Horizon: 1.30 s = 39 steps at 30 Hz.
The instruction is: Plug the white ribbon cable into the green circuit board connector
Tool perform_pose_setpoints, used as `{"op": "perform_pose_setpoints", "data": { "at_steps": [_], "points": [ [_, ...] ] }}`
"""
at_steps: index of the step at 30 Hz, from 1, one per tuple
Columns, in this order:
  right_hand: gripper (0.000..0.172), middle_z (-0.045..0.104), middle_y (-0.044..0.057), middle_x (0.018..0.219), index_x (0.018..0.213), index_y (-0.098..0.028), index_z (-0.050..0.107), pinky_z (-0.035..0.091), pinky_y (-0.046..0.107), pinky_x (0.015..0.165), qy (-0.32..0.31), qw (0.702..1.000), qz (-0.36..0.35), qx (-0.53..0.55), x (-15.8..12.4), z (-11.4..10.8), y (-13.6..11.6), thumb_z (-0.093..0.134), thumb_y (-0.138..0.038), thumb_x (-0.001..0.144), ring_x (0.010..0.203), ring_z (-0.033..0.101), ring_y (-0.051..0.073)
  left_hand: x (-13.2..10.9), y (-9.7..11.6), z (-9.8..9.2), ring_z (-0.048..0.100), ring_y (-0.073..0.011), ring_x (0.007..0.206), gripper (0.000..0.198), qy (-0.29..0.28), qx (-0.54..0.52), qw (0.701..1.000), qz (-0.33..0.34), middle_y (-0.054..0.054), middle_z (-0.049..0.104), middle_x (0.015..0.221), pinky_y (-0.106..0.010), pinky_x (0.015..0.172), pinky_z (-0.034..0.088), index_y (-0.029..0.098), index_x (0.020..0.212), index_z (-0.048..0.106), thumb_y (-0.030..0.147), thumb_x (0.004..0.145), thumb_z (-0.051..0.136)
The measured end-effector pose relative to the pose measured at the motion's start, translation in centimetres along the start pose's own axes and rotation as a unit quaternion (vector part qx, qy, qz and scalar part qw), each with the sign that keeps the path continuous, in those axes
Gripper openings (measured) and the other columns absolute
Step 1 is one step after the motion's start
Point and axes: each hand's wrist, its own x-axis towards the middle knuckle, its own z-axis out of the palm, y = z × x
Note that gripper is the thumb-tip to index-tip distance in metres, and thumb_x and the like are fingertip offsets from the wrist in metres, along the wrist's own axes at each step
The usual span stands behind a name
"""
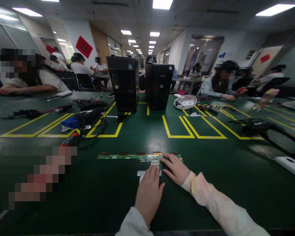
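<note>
A long, narrow green circuit board (123,157) with several brown tabs along its far edge lies crosswise in front of me. My left hand (149,193) lies palm down just nearer to me, its fingers stretched out over a pale flat cable or connector (154,163) at the board's near edge. Under and beside those fingers is a small whitish strip (142,173), partly hidden. My right hand (177,169) rests with spread fingers, the fingertips touching the board's right part by one shiny tab (158,153). Neither hand grips anything.
Two black computer towers (125,83) stand across the green table (100,203) marked with yellow tape. Cables and a blue-and-black item (73,121) lie left, beside a pixelated patch. A white basket (185,102) and a black framed item (263,127) are right. Other people sit around.
</note>
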Motion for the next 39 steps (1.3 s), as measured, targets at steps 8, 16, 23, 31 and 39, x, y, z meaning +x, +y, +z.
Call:
{"op": "perform_pose_setpoints", "data": {
  "at_steps": [8, 16, 23, 31, 39],
  "points": [
    [0.043, 0.047, 0.016, 0.130, 0.130, -0.014, 0.049, 0.036, 0.050, 0.103, 0.002, 1.000, 0.003, 0.006, -0.1, 0.2, 0.0, 0.047, -0.029, 0.089, 0.121, 0.042, 0.028, 0.1, -0.1, 0.0, 0.047, -0.0280, 0.127, 0.045, -0.011, -0.006, 1.000, 0.003, -0.017, 0.053, 0.136, -0.043, 0.102, 0.045, 0.009, 0.132, 0.048, 0.025, 0.090, 0.050],
    [0.046, 0.047, 0.015, 0.132, 0.132, -0.015, 0.048, 0.033, 0.049, 0.106, -0.007, 1.000, 0.001, 0.015, -0.3, 0.3, -0.3, 0.047, -0.030, 0.089, 0.125, 0.040, 0.027, -0.1, -0.1, 0.4, 0.050, -0.0284, 0.125, 0.042, 0.013, 0.004, 1.000, 0.008, -0.016, 0.055, 0.133, -0.043, 0.099, 0.047, 0.008, 0.128, 0.051, 0.023, 0.089, 0.050],
    [0.046, 0.047, 0.014, 0.132, 0.133, -0.018, 0.048, 0.032, 0.049, 0.107, -0.015, 1.000, 0.009, 0.018, -0.2, 0.3, -0.2, 0.046, -0.033, 0.090, 0.125, 0.040, 0.026, -0.4, 0.1, 0.5, 0.052, -0.0279, 0.123, 0.041, 0.037, 0.003, 0.999, -0.012, -0.014, 0.058, 0.130, -0.044, 0.098, 0.048, 0.011, 0.127, 0.053, 0.023, 0.088, 0.051],
    [0.046, 0.047, 0.014, 0.133, 0.133, -0.018, 0.048, 0.032, 0.049, 0.107, -0.016, 1.000, 0.011, 0.010, -0.2, 0.3, -0.2, 0.046, -0.034, 0.090, 0.125, 0.040, 0.026, -0.7, -0.1, 0.0, 0.052, -0.0278, 0.122, 0.044, 0.017, 0.003, 1.000, -0.016, -0.015, 0.058, 0.131, -0.043, 0.098, 0.048, 0.009, 0.129, 0.052, 0.024, 0.087, 0.052],
    [0.046, 0.047, 0.015, 0.132, 0.133, -0.017, 0.047, 0.032, 0.050, 0.107, -0.019, 1.000, 0.001, 0.012, 0.1, 0.0, 0.0, 0.045, -0.036, 0.091, 0.125, 0.040, 0.026, -1.0, -0.4, -0.4, 0.049, -0.0278, 0.126, 0.044, -0.004, -0.007, 1.000, -0.002, -0.015, 0.054, 0.135, -0.044, 0.100, 0.047, 0.010, 0.130, 0.050, 0.027, 0.089, 0.048]
  ]
}}
